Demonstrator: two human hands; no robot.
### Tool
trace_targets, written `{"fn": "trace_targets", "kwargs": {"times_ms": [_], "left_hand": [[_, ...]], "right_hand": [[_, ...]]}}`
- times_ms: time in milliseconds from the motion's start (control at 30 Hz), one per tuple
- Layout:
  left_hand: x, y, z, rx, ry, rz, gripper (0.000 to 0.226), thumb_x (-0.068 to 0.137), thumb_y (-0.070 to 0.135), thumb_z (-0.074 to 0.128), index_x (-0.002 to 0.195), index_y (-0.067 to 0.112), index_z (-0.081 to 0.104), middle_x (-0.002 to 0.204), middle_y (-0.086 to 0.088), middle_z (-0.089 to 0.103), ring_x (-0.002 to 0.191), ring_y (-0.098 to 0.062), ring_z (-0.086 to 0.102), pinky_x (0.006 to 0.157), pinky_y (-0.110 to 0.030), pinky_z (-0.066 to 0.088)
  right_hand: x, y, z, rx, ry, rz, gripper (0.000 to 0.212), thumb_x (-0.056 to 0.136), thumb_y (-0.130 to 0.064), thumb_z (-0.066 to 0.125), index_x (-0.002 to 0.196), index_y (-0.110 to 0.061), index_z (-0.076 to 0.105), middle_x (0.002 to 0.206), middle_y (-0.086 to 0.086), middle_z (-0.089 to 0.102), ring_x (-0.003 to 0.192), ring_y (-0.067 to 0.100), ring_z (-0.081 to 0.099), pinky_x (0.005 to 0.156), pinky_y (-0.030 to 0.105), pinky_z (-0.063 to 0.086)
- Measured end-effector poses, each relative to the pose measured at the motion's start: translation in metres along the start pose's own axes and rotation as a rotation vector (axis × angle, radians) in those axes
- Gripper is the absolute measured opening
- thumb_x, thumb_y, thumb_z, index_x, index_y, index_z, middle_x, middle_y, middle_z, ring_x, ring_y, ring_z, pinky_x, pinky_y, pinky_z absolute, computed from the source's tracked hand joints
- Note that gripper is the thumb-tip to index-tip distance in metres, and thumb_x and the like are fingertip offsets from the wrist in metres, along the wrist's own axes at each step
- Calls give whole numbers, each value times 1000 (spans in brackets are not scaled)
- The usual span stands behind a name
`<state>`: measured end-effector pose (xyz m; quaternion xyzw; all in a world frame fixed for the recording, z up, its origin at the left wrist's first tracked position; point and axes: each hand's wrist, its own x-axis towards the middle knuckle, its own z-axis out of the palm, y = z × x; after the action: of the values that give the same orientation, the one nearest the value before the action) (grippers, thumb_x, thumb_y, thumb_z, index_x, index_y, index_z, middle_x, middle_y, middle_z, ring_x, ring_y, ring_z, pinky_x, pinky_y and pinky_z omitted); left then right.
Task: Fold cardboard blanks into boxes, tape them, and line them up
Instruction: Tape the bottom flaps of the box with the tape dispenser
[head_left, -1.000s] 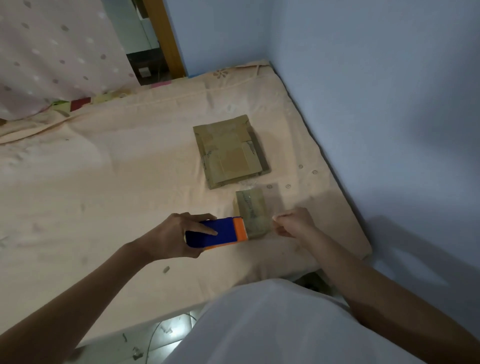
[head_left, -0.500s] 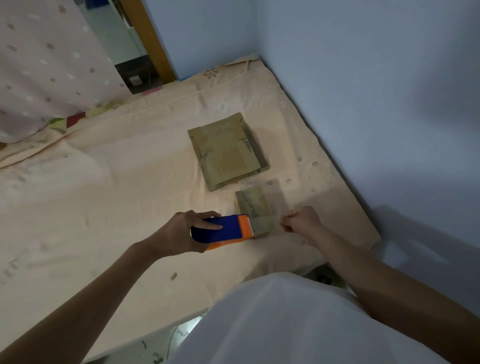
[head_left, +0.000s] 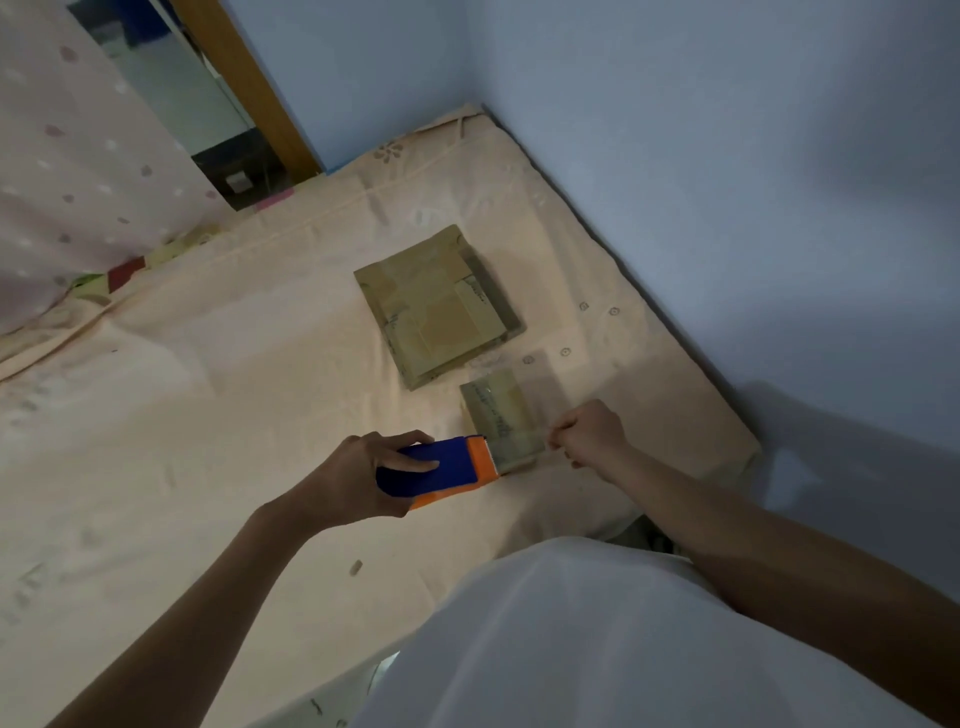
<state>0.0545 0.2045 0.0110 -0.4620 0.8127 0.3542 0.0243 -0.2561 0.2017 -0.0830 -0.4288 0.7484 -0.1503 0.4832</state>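
Two hands work one strip: the left hand (head_left: 358, 480) grips the blue-and-orange tape dispenser (head_left: 441, 470), its orange mouth touching the small box (head_left: 501, 421) on the bed (head_left: 260, 395). Just right of the box, the right hand (head_left: 589, 434) pinches what looks like the tape's free end. The tape's long axis runs left to right across the box, so the right hand is nearer for pressing it down.

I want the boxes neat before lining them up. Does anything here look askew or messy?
Mostly tidy. The stack of flat cardboard blanks is fanned, its layers offset along the right edge rather than squared. The small box being taped lies roughly parallel to it. Nothing looks spilled or torn.
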Motion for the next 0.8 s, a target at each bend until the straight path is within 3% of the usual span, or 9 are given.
{"fn": "trace_targets", "kwargs": {"times_ms": [233, 367, 800], "left_hand": [[0, -6, 6, -28, -24, -14, 52, 71, 11, 87, 119, 26, 72, 129, 28, 51, 108, -4, 58, 80, -1, 44], [2, -6, 6, -26, -47, -9, 49, 73, 11, 86, 118, 24, 73, 124, 39, 44, 106, -2, 57, 79, 0, 44], [-1, 0, -1, 36, -59, 17, 49, 76, 13, 84, 122, 25, 70, 128, 26, 47, 105, -1, 55, 78, 2, 42]], "right_hand": [[-1, -4, 4, 29, 4, -16, 14, 83, 0, 70, 81, -8, 81, 67, -2, 68, 68, 18, 65, 60, 35, 62], [-3, -5, 3, 135, -31, 1, 9, 84, -1, 75, 90, -7, 79, 79, 4, 70, 71, 17, 65, 51, 29, 59], [-6, -7, -1, 127, -3, 17, 15, 84, -12, 78, 98, -10, 78, 98, 6, 72, 84, 23, 68, 53, 29, 59]]}}
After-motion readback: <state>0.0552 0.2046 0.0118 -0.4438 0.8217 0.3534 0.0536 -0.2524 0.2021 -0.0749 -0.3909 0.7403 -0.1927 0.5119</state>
